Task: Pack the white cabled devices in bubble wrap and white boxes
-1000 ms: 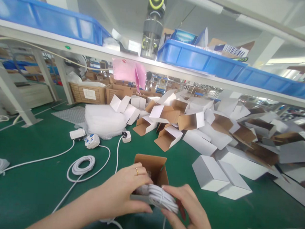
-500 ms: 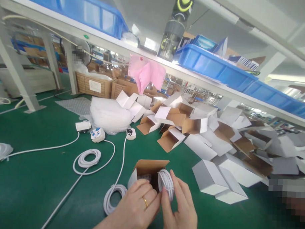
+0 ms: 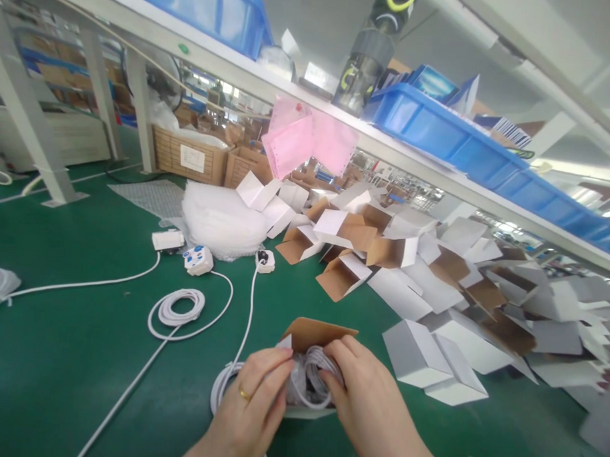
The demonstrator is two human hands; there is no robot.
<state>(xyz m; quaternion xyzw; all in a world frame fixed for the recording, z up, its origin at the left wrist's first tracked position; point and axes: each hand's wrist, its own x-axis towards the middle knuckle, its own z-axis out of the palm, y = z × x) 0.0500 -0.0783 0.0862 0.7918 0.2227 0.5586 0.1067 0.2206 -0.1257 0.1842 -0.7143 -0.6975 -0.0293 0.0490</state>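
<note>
A small open cardboard box [image 3: 317, 332], brown inside and white outside, stands on the green table at the bottom centre. A coiled white cable [image 3: 313, 382] sits in its mouth. My left hand [image 3: 248, 413], with a ring on one finger, grips the box's left side and touches the coil. My right hand [image 3: 366, 404] presses its fingers on the coil from the right. Part of the box is hidden behind both hands.
A pile of empty white and brown boxes [image 3: 433, 273] fills the right. Two white boxes [image 3: 433, 359] lie close by. Loose cable coils [image 3: 177, 307], power plugs [image 3: 198, 259] and a bubble-wrap heap [image 3: 222, 219] lie left. A shelf with blue bins [image 3: 433, 129] hangs overhead.
The coil has sunk from upright at the box's mouth to lying inside it. My right hand has moved over the coil, and my left hand has slid to the box's left side.
</note>
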